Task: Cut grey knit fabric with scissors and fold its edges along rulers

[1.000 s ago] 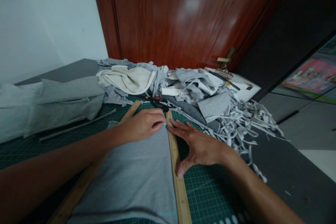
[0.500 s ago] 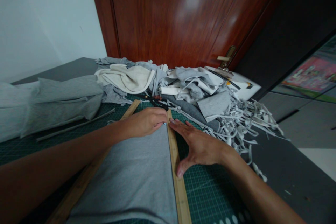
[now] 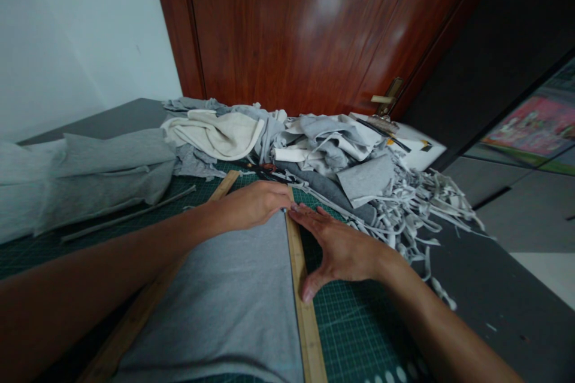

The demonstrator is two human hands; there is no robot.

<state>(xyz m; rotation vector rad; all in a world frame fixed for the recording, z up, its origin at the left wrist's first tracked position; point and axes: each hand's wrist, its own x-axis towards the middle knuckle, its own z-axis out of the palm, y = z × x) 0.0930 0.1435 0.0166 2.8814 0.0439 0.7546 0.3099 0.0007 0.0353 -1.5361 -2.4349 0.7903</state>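
Grey knit fabric (image 3: 238,299) lies flat on a green cutting mat (image 3: 359,323), with a wooden ruler (image 3: 302,287) along its right edge. My right hand (image 3: 345,245) is spread, its thumb and fingertips pressing on that ruler. At the far right corner of the fabric, my left hand (image 3: 263,203) is closed beside the ruler's far end. A small dark tip shows under its fingers; what it belongs to is hidden. A second wooden ruler (image 3: 148,305) runs along the fabric's left side, partly beneath my left forearm.
Behind the mat, grey and white fabric scraps (image 3: 332,137) lie heaped against a brown door (image 3: 287,30). Thin cut strips (image 3: 404,221) tangle at the right. Folded grey cloth (image 3: 112,167) lies at the left, with a narrow strip (image 3: 130,215) in front of it.
My left hand has shifted slightly to the right, up against the ruler and my right fingertips. My right hand, the ruler and the fabric look unmoved.
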